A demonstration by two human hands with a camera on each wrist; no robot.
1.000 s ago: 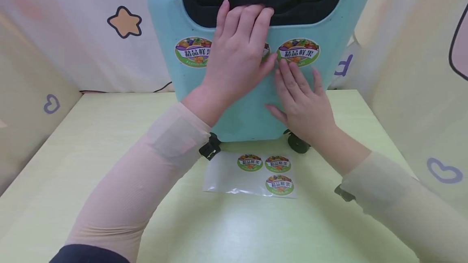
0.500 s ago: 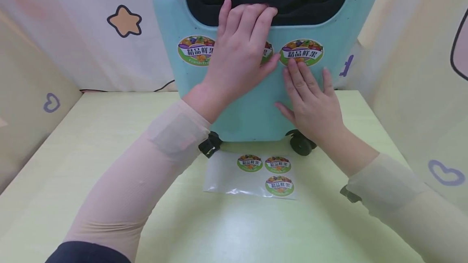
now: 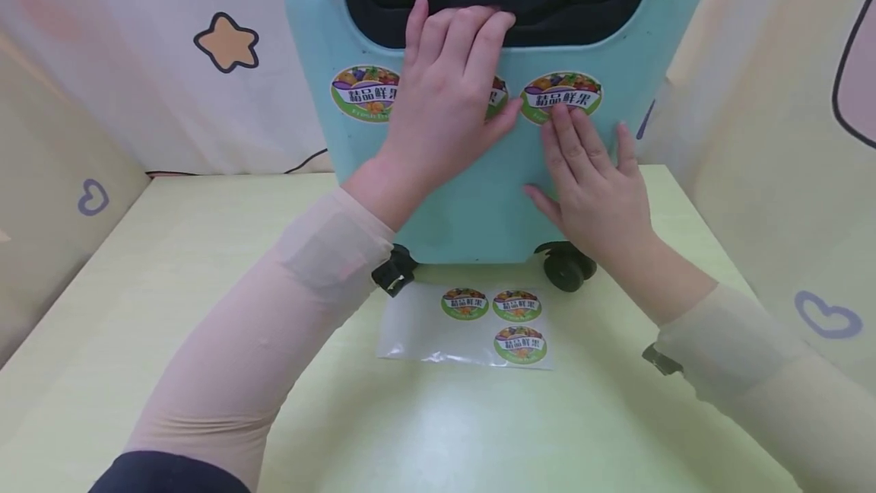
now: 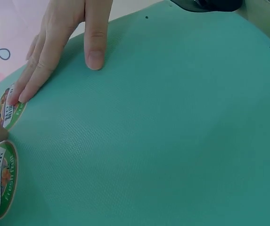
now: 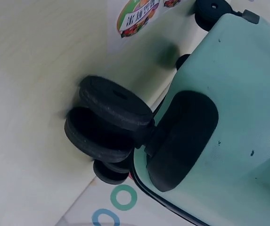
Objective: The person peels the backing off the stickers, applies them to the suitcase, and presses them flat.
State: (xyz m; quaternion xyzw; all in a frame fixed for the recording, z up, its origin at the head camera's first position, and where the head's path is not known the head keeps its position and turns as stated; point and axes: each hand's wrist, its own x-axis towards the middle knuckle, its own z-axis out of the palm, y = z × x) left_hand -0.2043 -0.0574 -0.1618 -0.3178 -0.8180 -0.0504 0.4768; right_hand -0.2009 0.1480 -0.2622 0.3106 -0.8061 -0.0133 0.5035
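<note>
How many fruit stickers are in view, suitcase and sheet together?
6. Suitcase: left sticker, middle sticker mostly behind the left hand, right sticker touched by the right hand. Sheet: top-left sticker, top-right sticker, bottom-right sticker. The hands may hide more.

There are two hands, one suitcase with three stickers showing on it, one sheet with three more stickers, and one bench.
</note>
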